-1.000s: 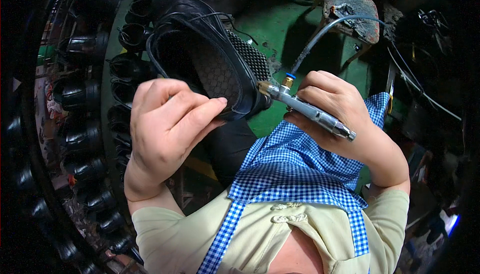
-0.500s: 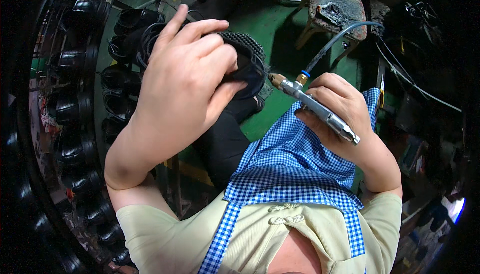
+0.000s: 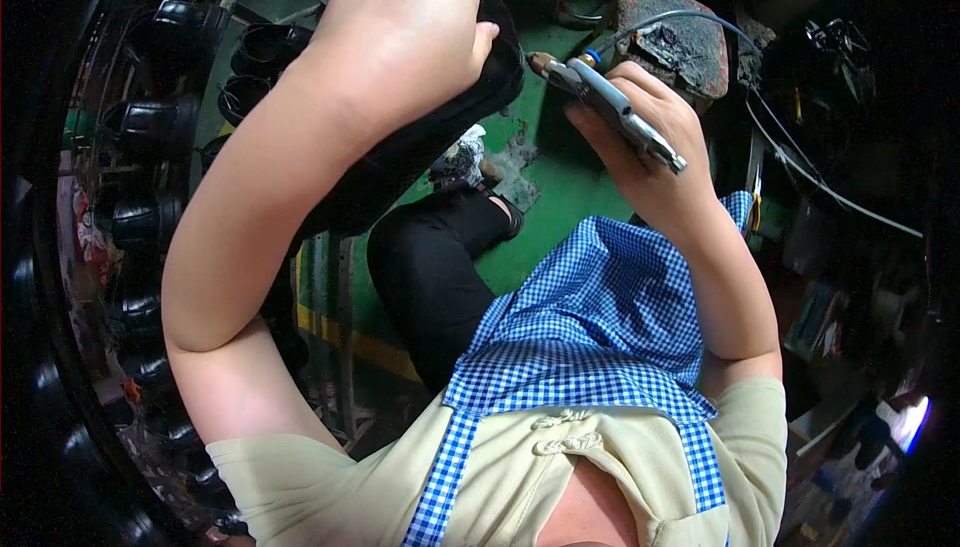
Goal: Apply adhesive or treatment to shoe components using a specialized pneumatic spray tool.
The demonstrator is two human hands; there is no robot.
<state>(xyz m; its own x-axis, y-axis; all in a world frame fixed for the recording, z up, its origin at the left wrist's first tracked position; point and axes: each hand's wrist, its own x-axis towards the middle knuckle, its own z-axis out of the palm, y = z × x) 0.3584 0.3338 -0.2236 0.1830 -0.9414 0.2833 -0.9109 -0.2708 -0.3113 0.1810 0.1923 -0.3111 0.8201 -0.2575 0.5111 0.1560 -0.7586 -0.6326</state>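
Note:
My left hand is raised at the upper left, its fingers curled round a dark black shoe. Much of the shoe lies hidden behind that hand and forearm, and its dark surface shows little detail. On the right, my right hand grips a small metal spray gun with a brass-coloured nozzle. The nozzle points left at the shoe's edge, a short gap away. From the gun's blue-ringed fitting a grey air hose arcs off to the right.
Rows of black shoes stand on a rack along the left. A grimy stool with dark scraps on its seat stands at the upper right. Below the shoe, a crumpled whitish bundle lies by the green floor.
My left hand has turned over and moved up, its spread fingers now closed, and the shoe has rotated with it. My right hand has carried the spray gun slightly up and left.

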